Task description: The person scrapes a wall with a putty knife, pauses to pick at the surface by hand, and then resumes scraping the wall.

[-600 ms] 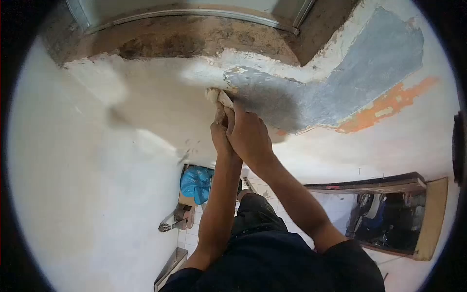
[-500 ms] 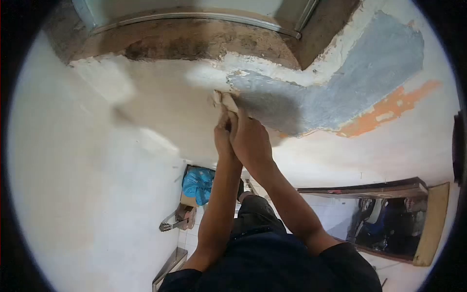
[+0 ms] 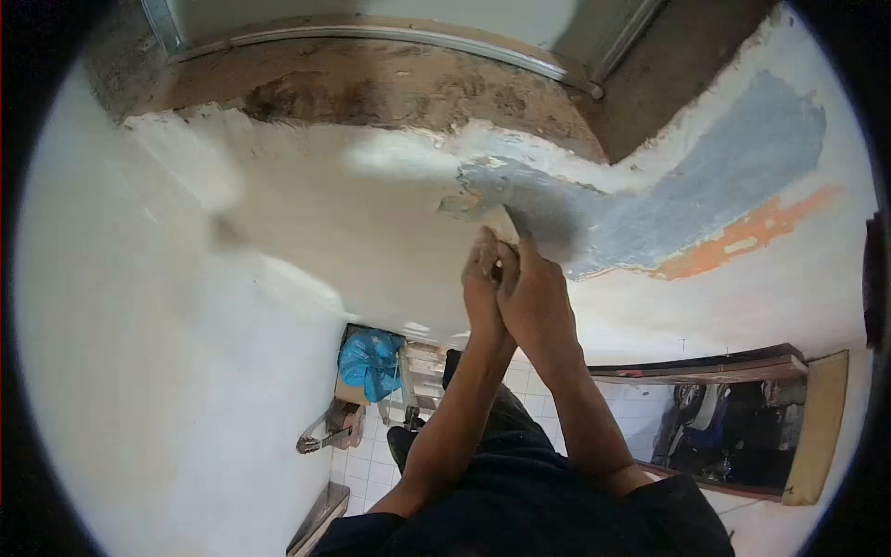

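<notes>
1. Both hands are pressing together, raised overhead. The left hand [image 3: 483,283] and right hand [image 3: 534,302] are gripping one putty blade [image 3: 502,223] between them, fingers wrapped shut on its handle.
2. The blade is sticking out above the fingertips, its tip touching the wall surface [image 3: 371,232] right at the border where white filler is meeting the grey patch [image 3: 650,195].
3. Edges: the rough brown reveal [image 3: 371,88] is running along the top, a metal frame strip [image 3: 371,35] just above it. The reveal corner is sitting up and to the right of the blade, near but not touching.
4. Open room: white surface is spreading wide to the left of the hands and below them; on the right, grey, then an orange streak [image 3: 742,237], then white again.
5. Count: two hands, one blade, one grey patch, one orange streak.
6. Down on the tiled floor [image 3: 367,464]: one blue bag [image 3: 369,362] sitting on a box, one ladder-like frame [image 3: 418,371] just beside it, one dark opening [image 3: 733,427] on the right with blurred clutter inside, too unclear to count.
</notes>
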Motion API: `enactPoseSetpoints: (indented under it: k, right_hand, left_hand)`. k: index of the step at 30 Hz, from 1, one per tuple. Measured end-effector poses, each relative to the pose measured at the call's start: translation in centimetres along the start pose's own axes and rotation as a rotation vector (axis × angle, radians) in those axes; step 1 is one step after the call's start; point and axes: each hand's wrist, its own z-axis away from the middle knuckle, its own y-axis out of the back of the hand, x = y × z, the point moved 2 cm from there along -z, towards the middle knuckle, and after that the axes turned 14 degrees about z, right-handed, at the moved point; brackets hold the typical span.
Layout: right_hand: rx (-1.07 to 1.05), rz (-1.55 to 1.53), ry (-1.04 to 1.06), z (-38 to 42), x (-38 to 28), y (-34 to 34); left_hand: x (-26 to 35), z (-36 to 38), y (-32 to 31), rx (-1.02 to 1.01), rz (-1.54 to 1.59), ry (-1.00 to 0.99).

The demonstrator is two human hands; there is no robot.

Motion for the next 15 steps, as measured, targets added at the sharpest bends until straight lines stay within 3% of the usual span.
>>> enactPoseSetpoints:
  k: [2, 5, 6, 8, 12, 15]
  right_hand:
    - [0.021, 0.006, 0.156, -1.0, -2.0, -0.9]
    - [-0.021, -0.014, 0.120, -1.7, -4.8, -1.8]
    - [0.080, -0.019, 0.186, -1.6, -4.8, -1.8]
    - [0.014, -0.014, 0.161, -1.8, -4.8, -1.6]
    - [0.026, 0.092, 0.191, -1.3, -3.0, -0.7]
    - [0.117, 0.072, 0.122, 0.4, -0.3, 1.2]
  left_hand:
    - [2.8, -0.5, -1.4, 0.041, 0.039, 0.004]
    - [5.4, -1.1, -1.9, -0.006, 0.024, -0.059]
    - [5.6, -1.2, -2.0, 0.036, -0.070, -0.128]
    - [5.6, -1.1, -1.7, 0.022, -0.233, -0.243]
    - [3.9, -0.4, -2.8, -0.088, -0.040, -0.154]
    - [0.5, 0.7, -3.7, 0.066, -0.139, -0.120]
